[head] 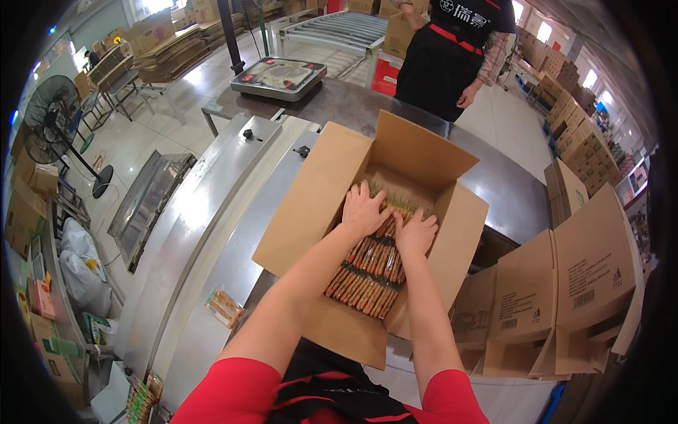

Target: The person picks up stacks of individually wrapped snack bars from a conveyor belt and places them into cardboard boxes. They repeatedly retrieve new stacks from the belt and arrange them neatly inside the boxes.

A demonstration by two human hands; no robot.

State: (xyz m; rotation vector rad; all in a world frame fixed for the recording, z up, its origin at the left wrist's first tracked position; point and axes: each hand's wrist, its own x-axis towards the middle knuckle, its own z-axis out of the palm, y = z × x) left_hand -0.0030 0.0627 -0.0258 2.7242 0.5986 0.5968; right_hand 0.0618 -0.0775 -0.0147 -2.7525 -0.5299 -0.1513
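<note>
An open cardboard box (302, 212) stands before me with its flaps spread outward. Inside it, rows of clear-wrapped snack packets (363, 289) stand on edge, packed close together. My left hand (364, 209) reaches in with bent fingers over the packets of the far row, at the row's left part. Close beside it, my right hand (415, 232) presses on the right part of that same row, its thumb near the left thumb. The hands partly cover the far packets, which show green tops. A single wrapped packet (225, 308) lies on the metal surface left of the box.
Beyond the box, a platform scale (279, 77) rests on the metal table (349, 100). A co-worker in a black apron (431, 74) stands across it. Open empty cartons (529, 302) stand at my right. A conveyor's metal side rail (185, 217) runs along my left; farther left is a floor fan (53, 119).
</note>
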